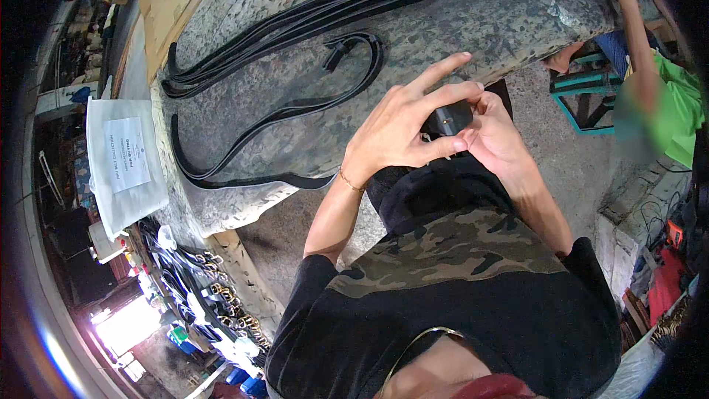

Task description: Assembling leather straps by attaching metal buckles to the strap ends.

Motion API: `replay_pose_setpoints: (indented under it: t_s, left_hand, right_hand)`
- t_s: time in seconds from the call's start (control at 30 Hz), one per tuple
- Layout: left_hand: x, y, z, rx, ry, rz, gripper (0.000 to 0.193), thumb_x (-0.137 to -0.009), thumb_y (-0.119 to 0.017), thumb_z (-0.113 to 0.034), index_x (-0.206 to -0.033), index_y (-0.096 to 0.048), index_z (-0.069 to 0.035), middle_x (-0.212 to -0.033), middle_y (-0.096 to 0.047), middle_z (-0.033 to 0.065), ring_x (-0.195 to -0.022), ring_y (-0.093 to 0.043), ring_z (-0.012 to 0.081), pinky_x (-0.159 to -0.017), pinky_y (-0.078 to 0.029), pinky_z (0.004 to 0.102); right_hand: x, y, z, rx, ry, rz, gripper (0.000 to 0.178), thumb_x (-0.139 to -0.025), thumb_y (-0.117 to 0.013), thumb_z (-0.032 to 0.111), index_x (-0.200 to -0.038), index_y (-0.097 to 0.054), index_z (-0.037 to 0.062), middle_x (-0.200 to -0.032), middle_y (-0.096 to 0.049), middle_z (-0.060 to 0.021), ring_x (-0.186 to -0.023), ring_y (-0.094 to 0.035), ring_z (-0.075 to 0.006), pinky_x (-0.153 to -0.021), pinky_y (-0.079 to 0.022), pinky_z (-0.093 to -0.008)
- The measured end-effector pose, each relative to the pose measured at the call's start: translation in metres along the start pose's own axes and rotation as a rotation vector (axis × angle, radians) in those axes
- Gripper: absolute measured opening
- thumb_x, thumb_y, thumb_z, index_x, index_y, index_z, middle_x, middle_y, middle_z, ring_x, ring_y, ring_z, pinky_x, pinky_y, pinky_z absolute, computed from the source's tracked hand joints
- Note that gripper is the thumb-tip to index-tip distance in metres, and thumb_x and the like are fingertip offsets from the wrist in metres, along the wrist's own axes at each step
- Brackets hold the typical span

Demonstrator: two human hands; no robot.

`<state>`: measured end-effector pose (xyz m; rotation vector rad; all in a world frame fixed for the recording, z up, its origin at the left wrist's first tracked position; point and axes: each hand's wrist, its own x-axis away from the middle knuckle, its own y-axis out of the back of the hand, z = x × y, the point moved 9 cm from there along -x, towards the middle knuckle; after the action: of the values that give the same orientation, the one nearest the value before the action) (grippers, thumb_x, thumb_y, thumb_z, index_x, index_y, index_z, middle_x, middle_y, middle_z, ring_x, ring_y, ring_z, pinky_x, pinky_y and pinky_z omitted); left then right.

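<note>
1. At about nine o'clock, a white plastic bag with a paper label lies on the left end of the stone-topped table, partly hanging over its edge.
2. Below it, at seven o'clock, a heap of belts with brass buckles sits on a lower level beside the table.
3. Toward eleven o'clock, a bundle of long black straps runs diagonally across the table, its brass buckled ends gathered at twelve o'clock.
4. Just under that bundle, a single black belt lies in a long loop, reaching from ten o'clock toward the centre.
5. At the centre, the left hand is partly closed: thumb and lower fingers pinch the left side of a small black belt end, while the index finger points out straight toward one o'clock.
6. That belt end is held in the air just in front of the table edge, between both hands, above the person's chest.
7. Just right of centre, the right hand curls around the same piece, with fingertips touching the left hand's.
8. At two o'clock, another person's arm with a wrist bracelet reaches onto the table's far right corner.
</note>
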<state>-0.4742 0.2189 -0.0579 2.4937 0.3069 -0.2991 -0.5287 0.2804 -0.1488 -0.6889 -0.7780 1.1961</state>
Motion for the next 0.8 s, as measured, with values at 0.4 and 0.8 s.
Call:
replay_pose_setpoints:
  t_s: [0.4,0.8]
  left_hand:
    - [0.004,0.009,0.014,0.017,-0.01,-0.092,0.058,-0.075,-0.059,-0.034,-0.126,-0.054,-0.006,-0.144,-0.044,0.02,-0.1,-0.064,0.0426,-0.078,-0.055,0.0446]
    - [0.012,0.008,0.019,-0.52,0.212,-0.188,0.073,-0.08,-0.054,-0.026,-0.143,-0.033,0.002,-0.149,-0.035,0.0243,-0.097,-0.064,0.0416,-0.067,-0.055,0.0459]
  right_hand:
    - [0.006,-0.019,0.026,-0.2,-0.143,0.092,0.028,-0.093,-0.056,0.004,-0.118,-0.057,-0.0089,-0.113,-0.064,-0.0154,-0.101,-0.066,-0.0251,-0.09,-0.057,-0.0416]
    - [0.001,-0.008,0.045,0.75,0.274,-0.3,0.019,-0.089,-0.068,0.013,-0.104,-0.071,0.0018,-0.104,-0.069,-0.0085,-0.097,-0.061,-0.0147,-0.086,-0.049,-0.0298]
